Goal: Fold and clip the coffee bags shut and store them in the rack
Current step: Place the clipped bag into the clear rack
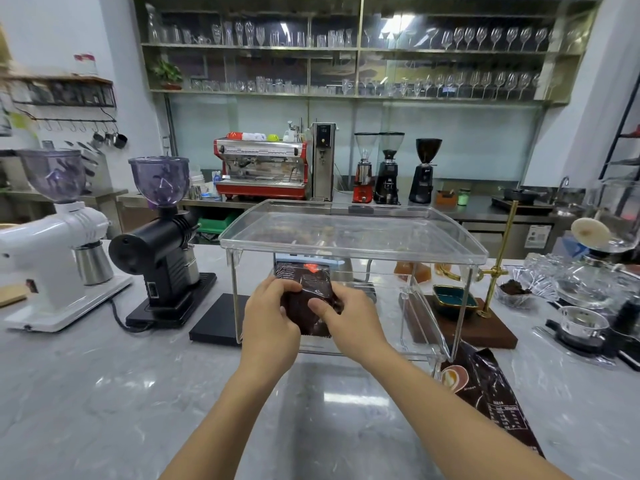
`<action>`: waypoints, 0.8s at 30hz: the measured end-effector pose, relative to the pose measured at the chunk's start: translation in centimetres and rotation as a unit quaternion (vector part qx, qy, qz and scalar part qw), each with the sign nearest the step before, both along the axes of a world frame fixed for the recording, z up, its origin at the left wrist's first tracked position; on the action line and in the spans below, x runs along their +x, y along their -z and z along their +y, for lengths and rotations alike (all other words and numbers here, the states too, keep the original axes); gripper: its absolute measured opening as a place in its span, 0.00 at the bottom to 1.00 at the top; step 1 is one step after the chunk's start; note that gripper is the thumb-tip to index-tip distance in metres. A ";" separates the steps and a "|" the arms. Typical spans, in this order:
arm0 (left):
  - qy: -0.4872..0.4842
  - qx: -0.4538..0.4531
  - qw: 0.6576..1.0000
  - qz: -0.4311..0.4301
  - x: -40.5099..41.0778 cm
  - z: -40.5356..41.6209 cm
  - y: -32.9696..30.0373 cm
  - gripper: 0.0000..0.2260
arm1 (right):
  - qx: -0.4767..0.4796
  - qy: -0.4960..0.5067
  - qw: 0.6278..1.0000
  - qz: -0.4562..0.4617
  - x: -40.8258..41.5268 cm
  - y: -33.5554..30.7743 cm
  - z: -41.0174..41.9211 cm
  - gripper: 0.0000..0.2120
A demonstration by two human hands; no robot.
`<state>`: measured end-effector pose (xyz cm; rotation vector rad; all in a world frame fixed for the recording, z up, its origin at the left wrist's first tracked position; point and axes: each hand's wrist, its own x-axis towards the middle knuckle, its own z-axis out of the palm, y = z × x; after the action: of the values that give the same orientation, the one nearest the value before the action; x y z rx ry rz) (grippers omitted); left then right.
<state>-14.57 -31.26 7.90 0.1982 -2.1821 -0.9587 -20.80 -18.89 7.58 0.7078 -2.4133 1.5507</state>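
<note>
Both hands close on one dark coffee bag (304, 299): the left hand (272, 317) wraps its left edge with fingers curled over the front, and the right hand (349, 317) pinches the right edge, thumb across the front. Each grip is closed on the bag, which is held roughly upright inside the lower bay of the clear acrylic rack (353, 233), near its open front, with the bottom seam apparently close to the rack's floor. A red patch shows at the top of the bag; whether that is a clip or print I cannot tell.

Judged from here, the main risk is the bag tipping once the hands let go. It looks soft and only partly full, so if it is not seated flat it could slump forward out of the open front. If the fold at the top is not truly clipped, it could spring open and spill.

The rack is light-looking and transparent, so its uprights are easy to misjudge; a knuckle or wrist catching one on the way out could shove it along the table (104, 393).

A second coffee bag (491, 393) lies flat on the table to the right, near the rack's front right corner, apparently unstored. A sweeping right forearm could push it.
</note>
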 end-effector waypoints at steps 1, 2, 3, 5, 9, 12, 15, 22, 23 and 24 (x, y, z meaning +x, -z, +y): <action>0.006 -0.006 1.000 -0.003 0.0 0.0 0.1 0.26 | -0.003 -0.001 1.000 -0.001 -0.1 0.1 0.0 0.10; 0.011 -0.015 1.000 -0.005 0.0 0.0 0.3 0.26 | -0.004 -0.005 1.000 -0.004 0.0 0.2 -0.1 0.10; 0.014 -0.027 1.000 -0.008 0.1 0.0 0.5 0.26 | -0.003 -0.008 1.000 -0.006 0.0 0.3 -0.1 0.10; 0.015 -0.052 0.998 -0.016 0.1 -0.2 1.0 0.25 | 0.010 -0.009 1.000 -0.001 0.1 0.7 -0.1 0.12; 0.003 -0.085 0.996 -0.041 0.5 0.1 1.2 0.23 | 0.030 -0.003 1.000 0.002 0.2 1.1 -0.1 0.13; -0.020 -0.131 0.989 -0.063 0.8 0.4 1.0 0.20 | 0.062 -0.004 0.998 -0.006 0.5 0.9 0.0 0.25; -0.027 -0.171 0.979 -0.108 0.8 0.3 0.9 0.18 | 0.150 0.002 0.989 0.007 0.8 0.7 -0.2 0.29; -0.039 -0.229 0.956 -0.178 1.4 1.9 -0.6 0.14 | 0.335 0.028 0.941 0.033 1.9 -0.6 0.3 0.26; -0.039 -0.233 0.954 -0.185 1.6 1.9 -0.8 0.14 | 0.337 0.022 0.941 0.020 2.1 -0.7 0.4 0.28; -0.039 -0.239 0.951 -0.192 1.7 2.0 -1.1 0.15 | 0.335 0.017 0.942 0.011 2.3 -0.8 0.6 0.29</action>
<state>-12.86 -29.28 9.01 0.2516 -2.6674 -0.3396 -18.47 -18.32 8.39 0.7647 -2.9189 0.6663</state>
